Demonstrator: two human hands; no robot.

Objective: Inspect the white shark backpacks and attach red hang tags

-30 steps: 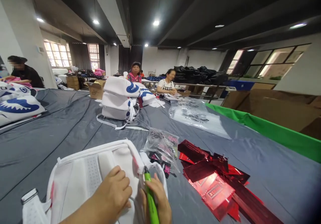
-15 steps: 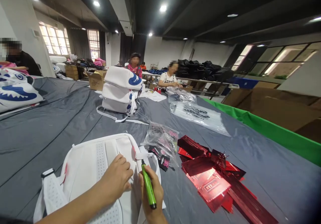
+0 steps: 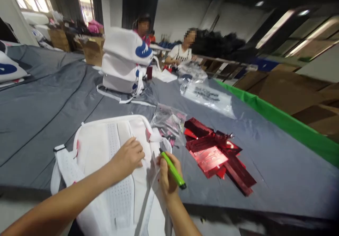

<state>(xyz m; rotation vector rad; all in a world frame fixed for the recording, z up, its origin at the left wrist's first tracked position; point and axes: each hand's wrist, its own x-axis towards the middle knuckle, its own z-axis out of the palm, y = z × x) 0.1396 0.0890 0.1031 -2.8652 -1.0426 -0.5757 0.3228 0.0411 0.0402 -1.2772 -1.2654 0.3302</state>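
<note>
A white backpack (image 3: 106,151) lies back-side up on the grey table (image 3: 53,98) just in front of me. My left hand (image 3: 130,158) rests on its back panel with the fingers curled and pinching the fabric near the top edge. My right hand (image 3: 166,176) is closed around a green pen-like tool (image 3: 172,169), its tip pointing at the backpack's top by the handle loop.
Shiny red foil packets (image 3: 217,155) and a clear bag of small dark parts (image 3: 169,123) lie right of the backpack. A stack of white backpacks (image 3: 124,59) and clear plastic bags (image 3: 209,96) sit farther back. Two people sit at the far end. A green strip (image 3: 286,126) borders the right side.
The view has tilted down and moved closer, so the backpack and hands sit higher in the frame. The green tool has tilted over to the right in my right hand.
</note>
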